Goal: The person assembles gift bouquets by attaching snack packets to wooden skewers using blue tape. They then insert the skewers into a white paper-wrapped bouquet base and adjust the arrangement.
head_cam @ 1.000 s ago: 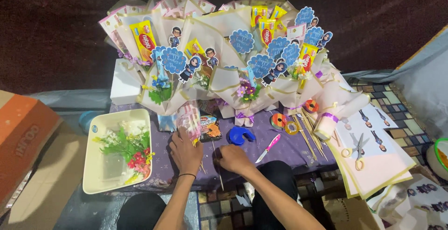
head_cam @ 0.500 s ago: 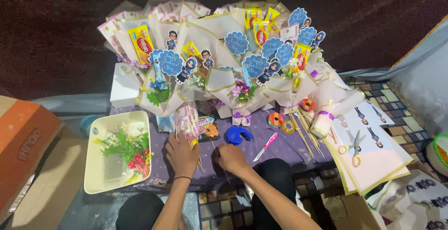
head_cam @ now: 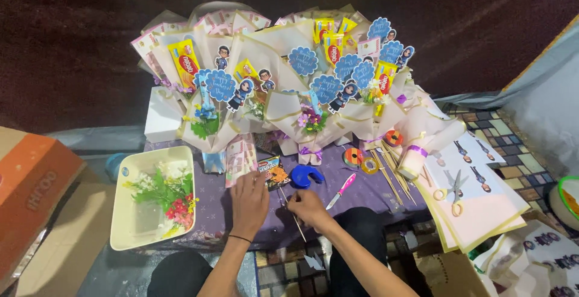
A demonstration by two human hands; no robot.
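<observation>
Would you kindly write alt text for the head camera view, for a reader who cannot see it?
Two bare hands work on a purple cloth: the left hand lies flat, the right hand pinches a thin wooden skewer. Behind them stand wrapped snack bouquets with blue paper toppers; a cream tray of artificial flowers lies left, scissors right.

Cream rectangular tray (head_cam: 129,236) sits at the left edge of the purple cloth (head_cam: 368,188), holding artificial flowers (head_cam: 164,191) in green, white and red. Row of wrapped bouquets (head_cam: 283,86) stands along the back of the cloth, fitted with blue scalloped toppers and yellow snack packets. Blue tape dispenser (head_cam: 304,175) lies near centre; pink-handled craft knife (head_cam: 341,190) just to its right. Two tape rolls (head_cam: 360,159) sit beside a bundle of wooden skewers (head_cam: 392,173). Scissors (head_cam: 453,189) rest on stacked pale paper sheets (head_cam: 488,209) at the right. Orange cardboard box (head_cam: 30,188) at far left.
</observation>
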